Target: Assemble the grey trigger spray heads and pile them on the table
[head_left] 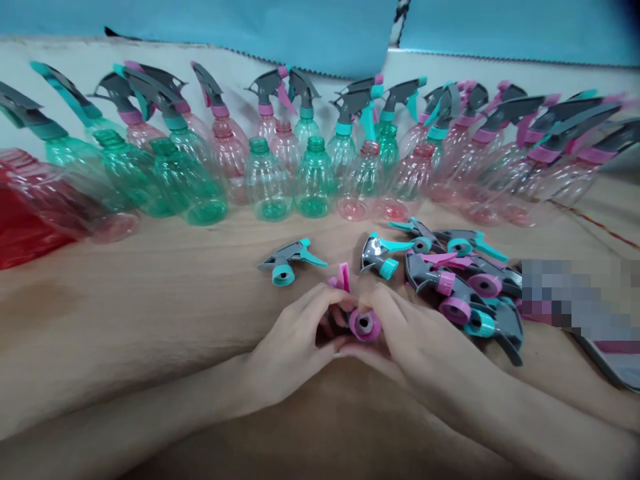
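Left hand [295, 327], right hand [413, 327], half-curled, grip pink-collared trigger sprayer [355, 327]; left hold partly hidden. Plastic bottles [270, 183] line far edge of bench [190, 287].

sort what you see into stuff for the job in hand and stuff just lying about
Likely belongs:
pink-collared spray head, between left hand and right hand
loose spray heads
open bottles
spray-topped bottles

Seemingly just lying about:
red plastic
phone-like object, partly blurred
thin cord
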Tool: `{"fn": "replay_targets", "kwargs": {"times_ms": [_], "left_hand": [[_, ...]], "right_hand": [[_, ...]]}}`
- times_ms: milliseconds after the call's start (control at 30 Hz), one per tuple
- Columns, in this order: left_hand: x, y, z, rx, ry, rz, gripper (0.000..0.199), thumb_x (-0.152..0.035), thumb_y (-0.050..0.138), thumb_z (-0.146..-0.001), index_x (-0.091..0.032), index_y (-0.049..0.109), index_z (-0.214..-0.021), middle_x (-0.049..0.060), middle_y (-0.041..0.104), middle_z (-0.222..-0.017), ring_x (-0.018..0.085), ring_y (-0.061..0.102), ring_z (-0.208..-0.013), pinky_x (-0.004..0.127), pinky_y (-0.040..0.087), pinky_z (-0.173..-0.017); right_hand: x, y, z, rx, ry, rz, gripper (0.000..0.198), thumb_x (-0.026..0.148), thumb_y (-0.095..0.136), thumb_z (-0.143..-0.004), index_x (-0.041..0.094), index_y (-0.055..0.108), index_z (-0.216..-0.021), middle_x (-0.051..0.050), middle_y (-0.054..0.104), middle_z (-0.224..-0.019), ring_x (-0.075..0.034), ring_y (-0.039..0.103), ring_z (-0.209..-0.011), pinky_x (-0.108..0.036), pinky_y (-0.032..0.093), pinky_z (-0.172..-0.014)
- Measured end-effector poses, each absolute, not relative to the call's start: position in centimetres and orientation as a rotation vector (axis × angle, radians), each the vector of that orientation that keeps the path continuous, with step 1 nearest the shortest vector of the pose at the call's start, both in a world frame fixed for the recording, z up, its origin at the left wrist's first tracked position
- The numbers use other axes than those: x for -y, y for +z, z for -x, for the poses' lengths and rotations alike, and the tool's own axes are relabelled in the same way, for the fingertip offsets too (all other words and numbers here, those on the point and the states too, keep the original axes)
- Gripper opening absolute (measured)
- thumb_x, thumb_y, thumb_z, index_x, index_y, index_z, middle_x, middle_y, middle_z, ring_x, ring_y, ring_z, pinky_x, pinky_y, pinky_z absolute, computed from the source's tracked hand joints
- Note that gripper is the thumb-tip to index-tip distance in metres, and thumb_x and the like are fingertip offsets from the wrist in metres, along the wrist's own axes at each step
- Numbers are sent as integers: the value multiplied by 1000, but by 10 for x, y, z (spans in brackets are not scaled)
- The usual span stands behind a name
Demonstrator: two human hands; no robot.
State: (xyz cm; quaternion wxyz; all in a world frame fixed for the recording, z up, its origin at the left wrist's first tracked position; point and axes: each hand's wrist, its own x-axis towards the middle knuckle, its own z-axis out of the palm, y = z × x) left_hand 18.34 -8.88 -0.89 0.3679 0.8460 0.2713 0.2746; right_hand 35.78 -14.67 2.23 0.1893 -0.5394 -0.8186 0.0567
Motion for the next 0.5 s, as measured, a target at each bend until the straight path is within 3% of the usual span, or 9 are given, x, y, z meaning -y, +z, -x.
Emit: {"fn": "replay_targets", "kwargs": {"times_ms": [133, 267, 400, 500], "left_hand": [[88, -6, -180, -678, 747, -2275, 30, -13, 60, -84, -22, 52, -111, 2, 58, -101, 12, 61, -76, 25, 54, -67], [73, 7, -163, -712, 792, -2499, 17, -13, 53, -89, -22, 59, -101, 2, 58, -99, 11, 59, -76, 23, 51, -68], [43, 15, -133, -830, 795, -2692, 18, -19, 48, -92, -23, 60, -104, 5, 58, -104, 15, 60, -84, 27, 50, -72], [20, 13, -114, -801, 775, -2865, 28, -18, 44, -92, -26, 62, -112, 8, 54, -111, 20, 58, -94, 35, 48, -81]], "right_hand": [[145, 37, -370, 2327, 350, 1532, 15, 25, 55, -88, 17, 54, -101, -5, 65, -95, -19, 64, -75, -30, 48, -57], [147, 61, -405, 2311, 93, 1584, 15, 32, 51, -91, 22, 57, -101, -6, 65, -100, -21, 63, -89, -34, 48, -72], [149, 76, -451, 2263, -437, 1676, 28, 47, 41, -92, 25, 57, -96, -9, 64, -89, -27, 61, -75, -38, 43, -64], [146, 71, -477, 2217, -620, 1787, 41, 56, 31, -91, 27, 59, -96, -11, 64, -90, -27, 56, -64, -37, 36, -53]]}}
